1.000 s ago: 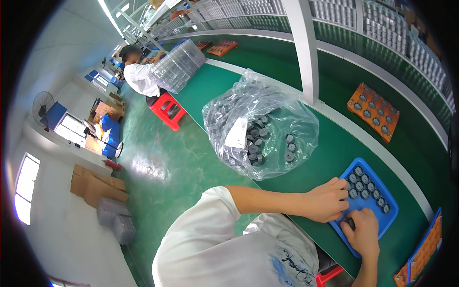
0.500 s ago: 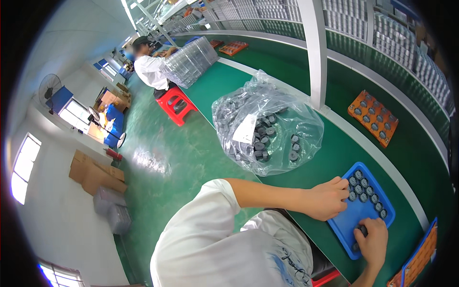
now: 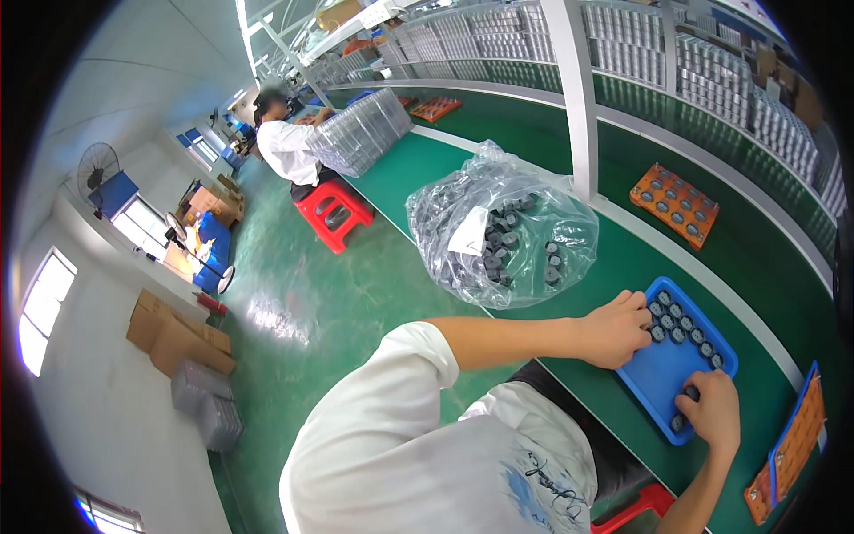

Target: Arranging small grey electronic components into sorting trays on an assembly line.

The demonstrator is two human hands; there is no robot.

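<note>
A blue tray lies on the green bench in front of me, with several small dark round parts sitting in its pockets along the far side. My left hand rests curled at the tray's left edge, fingertips on the dark parts there. At the tray's near corner, my right hand pinches a dark round part. A big clear plastic bag full of the same dark parts sits further left on the bench.
An orange tray of parts lies beyond a white post. More orange trays stand at my right. A co-worker in white sits at the far end by a red stool. Cardboard boxes lie on the floor.
The view has swung a little, so the bag and the co-worker sit lower in the picture. My right hand has shifted slightly along the tray's near corner. My left hand stays at the tray's left edge.
</note>
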